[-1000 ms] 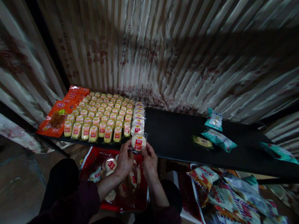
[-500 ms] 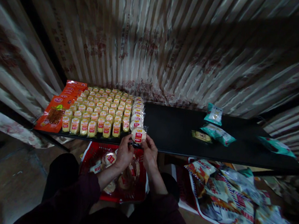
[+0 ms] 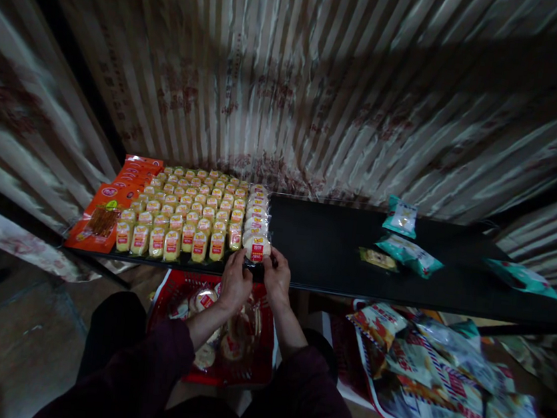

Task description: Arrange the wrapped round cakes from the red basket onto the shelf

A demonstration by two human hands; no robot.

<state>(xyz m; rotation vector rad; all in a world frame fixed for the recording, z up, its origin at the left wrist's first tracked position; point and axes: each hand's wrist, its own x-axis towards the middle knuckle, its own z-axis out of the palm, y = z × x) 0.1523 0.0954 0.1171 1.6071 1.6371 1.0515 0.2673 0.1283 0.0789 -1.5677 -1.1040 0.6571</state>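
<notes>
A round, flat packaged cake (image 3: 256,248) in clear wrap with a red label stands at the front end of a row of like white cakes (image 3: 258,210). My left hand (image 3: 237,281) pinches its left edge, and my right hand (image 3: 277,276) closes on its right edge. Left of that row, small yellow packaged cakes (image 3: 192,209) stand in several tight rows. Below my hands, a red plastic basket (image 3: 160,303) holds more round packaged cakes (image 3: 205,299), partly hidden by my forearms.
The black shelf (image 3: 319,247) carries orange snack packets (image 3: 100,212) at its left end. Teal packets (image 3: 411,254) and a small yellowish packet (image 3: 378,259) lie on the right. A second basket (image 3: 364,360) full of bagged snacks stands below right. A striped curtain (image 3: 283,82) hangs behind.
The round cake has moved slightly back against the front of its row, with both hands still at its edges. The camera view has shifted a little.
</notes>
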